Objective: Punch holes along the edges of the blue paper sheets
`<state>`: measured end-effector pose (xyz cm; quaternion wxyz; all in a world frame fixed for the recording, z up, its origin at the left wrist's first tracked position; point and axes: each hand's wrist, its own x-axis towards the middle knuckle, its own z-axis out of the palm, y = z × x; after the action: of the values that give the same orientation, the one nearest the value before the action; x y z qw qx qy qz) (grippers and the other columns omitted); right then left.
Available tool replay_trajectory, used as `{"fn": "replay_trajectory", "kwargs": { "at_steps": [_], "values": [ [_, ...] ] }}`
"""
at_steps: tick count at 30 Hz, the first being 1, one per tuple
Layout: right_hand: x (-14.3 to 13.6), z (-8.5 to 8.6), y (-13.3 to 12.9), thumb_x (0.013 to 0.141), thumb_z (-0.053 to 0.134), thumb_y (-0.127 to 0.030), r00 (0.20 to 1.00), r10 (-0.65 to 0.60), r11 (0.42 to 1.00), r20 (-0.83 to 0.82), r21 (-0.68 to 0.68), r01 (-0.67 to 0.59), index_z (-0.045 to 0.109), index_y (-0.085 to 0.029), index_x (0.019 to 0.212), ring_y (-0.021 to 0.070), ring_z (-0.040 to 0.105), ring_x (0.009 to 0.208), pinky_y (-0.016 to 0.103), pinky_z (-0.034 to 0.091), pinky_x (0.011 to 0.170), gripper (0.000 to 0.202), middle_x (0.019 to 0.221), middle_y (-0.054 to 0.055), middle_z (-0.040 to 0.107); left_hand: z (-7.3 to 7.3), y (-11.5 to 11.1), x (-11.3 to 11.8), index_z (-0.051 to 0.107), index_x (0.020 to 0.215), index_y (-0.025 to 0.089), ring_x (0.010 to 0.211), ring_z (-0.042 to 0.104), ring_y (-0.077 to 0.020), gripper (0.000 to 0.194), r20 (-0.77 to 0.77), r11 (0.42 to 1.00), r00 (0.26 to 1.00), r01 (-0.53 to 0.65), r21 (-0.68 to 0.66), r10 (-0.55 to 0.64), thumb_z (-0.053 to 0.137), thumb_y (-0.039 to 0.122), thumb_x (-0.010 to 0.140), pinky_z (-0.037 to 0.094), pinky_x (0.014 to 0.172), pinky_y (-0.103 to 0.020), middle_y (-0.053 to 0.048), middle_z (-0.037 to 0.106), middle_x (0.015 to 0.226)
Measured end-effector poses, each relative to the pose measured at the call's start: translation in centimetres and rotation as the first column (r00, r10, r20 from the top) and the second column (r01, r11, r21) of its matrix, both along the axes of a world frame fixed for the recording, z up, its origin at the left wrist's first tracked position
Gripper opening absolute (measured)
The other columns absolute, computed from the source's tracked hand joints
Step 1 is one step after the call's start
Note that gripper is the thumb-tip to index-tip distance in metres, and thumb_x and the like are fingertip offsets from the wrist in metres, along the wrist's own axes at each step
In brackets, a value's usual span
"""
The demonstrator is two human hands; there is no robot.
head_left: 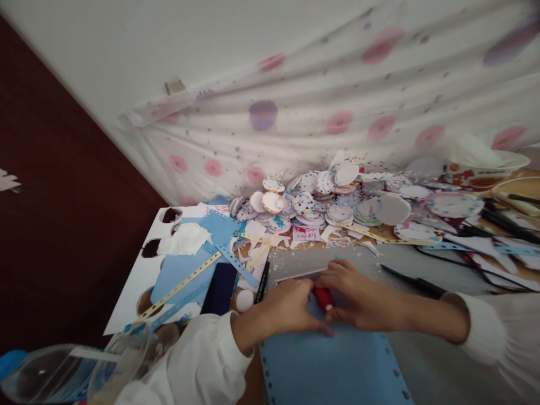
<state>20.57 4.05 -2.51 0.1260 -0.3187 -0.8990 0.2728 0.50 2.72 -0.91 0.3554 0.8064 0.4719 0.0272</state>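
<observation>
A blue sheet [333, 368] with punched holes along its edges lies on a grey mat [426, 351] in front of me. Over its upper part, my right hand [352, 295] grips a small red object [324, 298] between thumb and fingers. My left hand [291, 306] rests on the sheet just left of it, thumb stretched out and fingers reaching toward the red object. Whether the left fingertips touch it is hidden. The lower end of the red object is not visible.
Piled paper discs [304, 202] line the wall. Left are a dark phone [220, 288], a black pen [262, 283], a white ball [244, 301] and a plastic bottle [54, 368]. A black pointed tool [415, 281] lies right, a bowl [485, 171] far right.
</observation>
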Motion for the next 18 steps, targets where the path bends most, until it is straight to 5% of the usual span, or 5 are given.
{"fn": "replay_trajectory", "kwargs": {
  "at_steps": [7, 18],
  "values": [
    [1.7, -0.6, 0.3, 0.085, 0.071, -0.037, 0.999, 0.044, 0.998, 0.006, -0.047, -0.044, 0.067, -0.023, 0.091, 0.0278, 0.059, 0.098, 0.048, 0.045, 0.089, 0.016, 0.093, 0.006, 0.07, -0.3, -0.5, -0.7, 0.071, 0.115, 0.019, 0.102, 0.07, -0.0274, 0.059, -0.047, 0.998, 0.997, -0.058, -0.038, 0.057, 0.092, 0.038, 0.064, 0.053, 0.087, -0.035, -0.008, 0.075, 0.112],
    [0.6, 0.0, -0.3, 0.082, 0.068, -0.02, 0.999, 0.015, 0.999, -0.038, -0.03, -0.017, 0.066, -0.023, 0.095, 0.0246, 0.062, 0.09, 0.047, 0.044, 0.089, 0.014, 0.09, 0.005, 0.069, 0.7, -0.5, -0.2, 0.067, 0.119, 0.018, 0.096, 0.07, -0.0267, 0.058, -0.014, 0.999, 1.0, -0.001, 0.034, 0.002, 0.089, 0.038, 0.069, 0.054, 0.082, -0.034, -0.007, 0.074, 0.111]
  ]
}}
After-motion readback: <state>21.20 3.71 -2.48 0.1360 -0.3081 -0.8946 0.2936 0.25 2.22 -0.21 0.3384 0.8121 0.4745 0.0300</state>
